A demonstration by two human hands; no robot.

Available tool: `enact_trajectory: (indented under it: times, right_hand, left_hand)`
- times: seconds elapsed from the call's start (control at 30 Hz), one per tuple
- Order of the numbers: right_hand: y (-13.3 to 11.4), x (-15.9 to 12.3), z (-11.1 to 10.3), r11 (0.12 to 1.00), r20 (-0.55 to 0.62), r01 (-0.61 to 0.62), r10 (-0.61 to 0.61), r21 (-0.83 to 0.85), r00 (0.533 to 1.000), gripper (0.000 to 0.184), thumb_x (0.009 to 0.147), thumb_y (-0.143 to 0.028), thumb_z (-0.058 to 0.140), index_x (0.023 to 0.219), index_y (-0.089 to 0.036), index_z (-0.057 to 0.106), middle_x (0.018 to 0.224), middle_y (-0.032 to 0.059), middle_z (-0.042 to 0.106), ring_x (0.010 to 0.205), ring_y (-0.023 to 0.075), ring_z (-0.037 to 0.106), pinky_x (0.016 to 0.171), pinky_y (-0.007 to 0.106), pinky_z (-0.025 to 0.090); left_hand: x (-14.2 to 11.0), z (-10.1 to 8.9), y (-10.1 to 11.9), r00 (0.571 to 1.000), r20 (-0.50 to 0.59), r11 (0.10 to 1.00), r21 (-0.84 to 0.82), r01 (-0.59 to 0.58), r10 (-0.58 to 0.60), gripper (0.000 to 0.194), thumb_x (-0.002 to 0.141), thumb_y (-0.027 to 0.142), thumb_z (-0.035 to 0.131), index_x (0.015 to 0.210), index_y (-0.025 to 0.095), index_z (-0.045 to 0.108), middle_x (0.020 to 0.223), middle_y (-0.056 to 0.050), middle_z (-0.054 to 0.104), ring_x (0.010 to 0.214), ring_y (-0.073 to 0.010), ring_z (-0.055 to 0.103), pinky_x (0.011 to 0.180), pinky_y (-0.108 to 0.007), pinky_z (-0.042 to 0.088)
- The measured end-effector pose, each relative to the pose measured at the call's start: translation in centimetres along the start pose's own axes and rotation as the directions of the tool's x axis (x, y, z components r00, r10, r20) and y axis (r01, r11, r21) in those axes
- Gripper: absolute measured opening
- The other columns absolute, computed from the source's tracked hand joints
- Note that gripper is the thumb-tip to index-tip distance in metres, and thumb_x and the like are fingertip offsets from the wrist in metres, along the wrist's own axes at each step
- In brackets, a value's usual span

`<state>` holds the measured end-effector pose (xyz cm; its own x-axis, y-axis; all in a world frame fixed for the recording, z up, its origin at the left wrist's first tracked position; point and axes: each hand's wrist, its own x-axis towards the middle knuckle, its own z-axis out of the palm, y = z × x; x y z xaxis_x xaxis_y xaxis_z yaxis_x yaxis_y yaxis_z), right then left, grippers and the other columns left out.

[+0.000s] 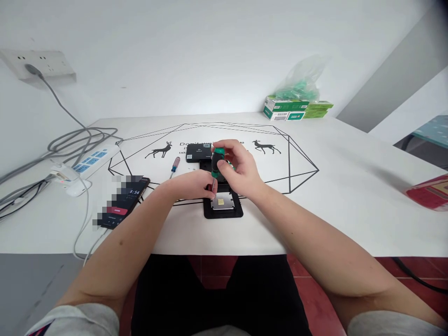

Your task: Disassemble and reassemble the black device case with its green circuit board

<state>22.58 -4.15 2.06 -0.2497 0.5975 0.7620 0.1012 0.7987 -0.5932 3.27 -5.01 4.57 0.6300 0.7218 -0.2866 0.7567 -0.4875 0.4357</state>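
My right hand (240, 168) is wrapped round the green and black handle of a screwdriver (218, 161), held upright with its shaft pointing down. Beside the shaft, the fingers of my left hand (198, 184) are pinched together at the edge of an open black device case (224, 213). What they hold, if anything, is hidden. Inside the case lies a silver metal plate (228, 201) with a small yellowish square on it. Part of the case is covered by my hands. Behind them lies a flat black cover (196, 153) with labels.
A second screwdriver (175, 167) with a clear handle lies left of my hands. A phone (128, 203) and a power strip (94, 161) with coiled cables are further left. Green and white boxes (287, 109) under a plastic bag stand back right; a red package (429, 192) sits at the right.
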Motion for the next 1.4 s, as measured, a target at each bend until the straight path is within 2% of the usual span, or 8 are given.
enact_trajectory:
  times: [0.2,0.33,0.5,0.63,0.83,1.07,1.23,1.4]
  right_hand:
    - [-0.1,0.0,0.2,1.0,0.032,-0.01,0.01,-0.01,0.999,0.037,0.094,-0.032,0.073,0.131,-0.029,0.065,0.128,0.0073,0.075,0.097,0.0212,0.073,0.08,0.042,0.064]
    - [0.0,-0.1,0.3,1.0,-0.018,0.003,-0.003,0.018,1.0,0.034,0.099,-0.03,0.068,0.133,-0.03,0.063,0.125,0.0071,0.076,0.107,0.0223,0.076,0.087,0.043,0.065]
    - [0.6,0.0,-0.2,0.999,-0.026,-0.038,0.039,0.02,0.999,0.044,0.101,-0.037,0.07,0.143,-0.032,0.058,0.124,0.0068,0.076,0.098,0.0213,0.076,0.085,0.042,0.068]
    - [1.6,0.3,-0.4,0.995,-0.046,-0.097,0.096,-0.017,0.994,0.053,0.102,-0.044,0.071,0.151,-0.035,0.054,0.121,0.0062,0.076,0.089,0.0205,0.073,0.073,0.039,0.067]
    - [2.8,0.7,-1.0,0.993,-0.162,-0.117,0.114,-0.007,0.98,0.051,0.103,-0.051,0.071,0.148,-0.036,0.052,0.114,0.0046,0.073,0.087,0.0203,0.071,0.063,0.035,0.063]
    - [1.8,0.5,-1.2,0.989,-0.157,-0.053,0.031,-0.136,0.987,0.041,0.102,-0.045,0.071,0.14,-0.034,0.06,0.098,0.003,0.072,0.076,0.021,0.068,0.064,0.04,0.062]
    - [0.6,0.4,-1.0,0.945,0.006,0.08,-0.082,-0.316,0.997,0.031,0.099,-0.034,0.068,0.129,-0.026,0.064,0.109,0.004,0.079,0.088,0.0213,0.076,0.082,0.04,0.064]
    - [0.4,0.3,-0.8,0.931,0.049,0.132,-0.123,-0.339,0.991,0.03,0.101,-0.034,0.064,0.129,-0.024,0.063,0.113,0.0057,0.081,0.094,0.021,0.079,0.084,0.036,0.063]
  left_hand:
    - [-0.1,0.1,-0.1,1.0,-0.002,1.0,-0.015,-0.016,0.016,0.013,0.096,0.03,0.064,0.099,0.023,0.075,0.11,-0.005,0.08,0.103,-0.0266,0.074,0.086,-0.036,0.054]
    - [0.0,0.0,-0.2,1.0,-0.007,1.0,0.021,-0.004,0.005,0.018,0.1,0.035,0.062,0.097,0.022,0.074,0.109,-0.007,0.079,0.096,-0.0257,0.074,0.083,-0.037,0.054]
    - [0.0,-0.2,0.0,0.997,-0.076,0.998,0.055,-0.021,0.025,0.018,0.102,0.036,0.061,0.094,0.021,0.068,0.112,-0.008,0.076,0.098,-0.0256,0.072,0.084,-0.036,0.053]
    - [0.0,-0.3,-0.2,0.991,-0.125,0.993,0.104,0.052,-0.038,0.018,0.105,0.032,0.056,0.093,0.021,0.063,0.112,-0.008,0.073,0.101,-0.026,0.07,0.092,-0.037,0.051]
    - [-0.1,-0.6,-2.1,0.963,-0.226,0.96,0.202,0.195,-0.148,0.018,0.108,0.023,0.045,0.096,0.021,0.059,0.112,-0.007,0.071,0.1,-0.0238,0.068,0.118,-0.052,0.039]
    - [0.0,-1.1,-3.9,0.941,-0.248,0.893,0.33,0.306,-0.231,0.013,0.105,0.022,0.051,0.097,0.02,0.061,0.109,-0.013,0.07,0.095,-0.0275,0.069,0.086,-0.038,0.05]
    - [0.3,-0.8,-4.7,0.915,-0.275,0.833,0.394,0.388,-0.296,0.015,0.101,0.011,0.054,0.106,0.019,0.066,0.117,-0.013,0.072,0.098,-0.0273,0.07,0.081,-0.036,0.051]
    - [0.7,-0.4,-4.7,0.885,-0.462,0.863,0.425,0.274,-0.054,0.022,0.104,0.014,0.049,0.111,0.018,0.07,0.12,-0.017,0.069,0.115,-0.034,0.065,0.097,-0.047,0.054]
